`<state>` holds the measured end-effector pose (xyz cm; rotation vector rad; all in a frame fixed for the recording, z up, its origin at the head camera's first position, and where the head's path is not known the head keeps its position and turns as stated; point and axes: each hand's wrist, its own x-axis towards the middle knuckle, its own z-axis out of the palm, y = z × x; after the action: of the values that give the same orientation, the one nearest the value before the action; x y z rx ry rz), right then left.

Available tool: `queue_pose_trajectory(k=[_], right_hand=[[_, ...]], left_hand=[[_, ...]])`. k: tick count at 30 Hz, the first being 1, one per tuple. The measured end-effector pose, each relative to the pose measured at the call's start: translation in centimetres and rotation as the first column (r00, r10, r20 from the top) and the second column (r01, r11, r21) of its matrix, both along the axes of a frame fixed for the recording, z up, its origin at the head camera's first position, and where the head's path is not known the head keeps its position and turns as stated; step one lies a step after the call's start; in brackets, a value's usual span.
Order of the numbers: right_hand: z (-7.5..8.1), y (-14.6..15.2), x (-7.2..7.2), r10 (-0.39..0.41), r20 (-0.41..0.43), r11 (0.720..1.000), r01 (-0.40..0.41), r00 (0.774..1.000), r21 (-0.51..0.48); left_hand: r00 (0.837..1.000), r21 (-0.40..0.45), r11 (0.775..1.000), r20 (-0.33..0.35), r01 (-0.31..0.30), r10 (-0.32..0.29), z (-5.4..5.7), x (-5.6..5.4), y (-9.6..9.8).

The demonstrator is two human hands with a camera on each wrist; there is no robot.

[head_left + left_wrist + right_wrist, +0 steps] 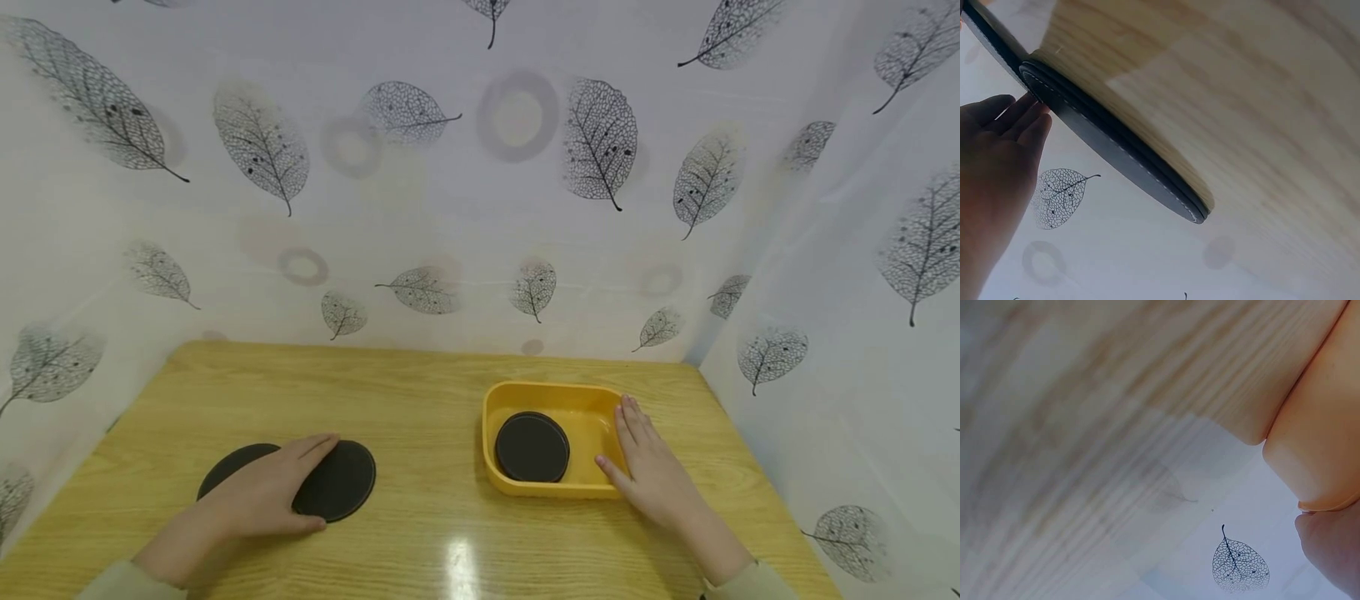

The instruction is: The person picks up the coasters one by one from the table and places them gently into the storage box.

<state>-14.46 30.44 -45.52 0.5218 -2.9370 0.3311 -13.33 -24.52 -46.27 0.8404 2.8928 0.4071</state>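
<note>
Two round black coasters lie on the table at the left. My left hand (273, 486) is over the right-hand coaster (342, 483), fingertips at its far edge and thumb at its near edge, gripping it. The other coaster (236, 460) is partly hidden behind that hand; in the left wrist view a coaster (1110, 140) shows pale stitching round its rim. A yellow tray (555, 490) stands to the right, with a black coaster (532, 447) in its left part. My right hand (654, 471) rests on the tray's right rim with straight fingers, its thumb reaching over the inside.
The wood-grain table (420, 417) runs back to a white curtain (450, 200) printed with dark leaves. More of this curtain stands along the left and right sides. Bare wood lies between the left coasters and the tray.
</note>
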Motion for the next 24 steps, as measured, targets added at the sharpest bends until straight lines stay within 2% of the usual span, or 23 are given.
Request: queue_pose_trajectory(k=[10, 18, 24], right_hand=[[0.0, 0.0, -0.1, -0.005, 0.006, 1.000, 0.005, 1.000, -0.001], [-0.2, 0.1, -0.1, -0.004, -0.002, 1.000, 0.004, 1.000, 0.001], [-0.1, 0.0, -0.1, -0.004, -0.003, 1.000, 0.004, 1.000, 0.003]], left_hand=[[1.000, 0.007, 1.000, -0.027, 0.005, -0.005, -0.3, -0.5, 0.3], [0.999, 0.013, 0.999, -0.030, 0.035, -0.035, -0.3, -1.0, 0.5], [0.995, 0.023, 0.998, -0.085, 0.059, -0.057, -0.2, -1.1, 0.8]])
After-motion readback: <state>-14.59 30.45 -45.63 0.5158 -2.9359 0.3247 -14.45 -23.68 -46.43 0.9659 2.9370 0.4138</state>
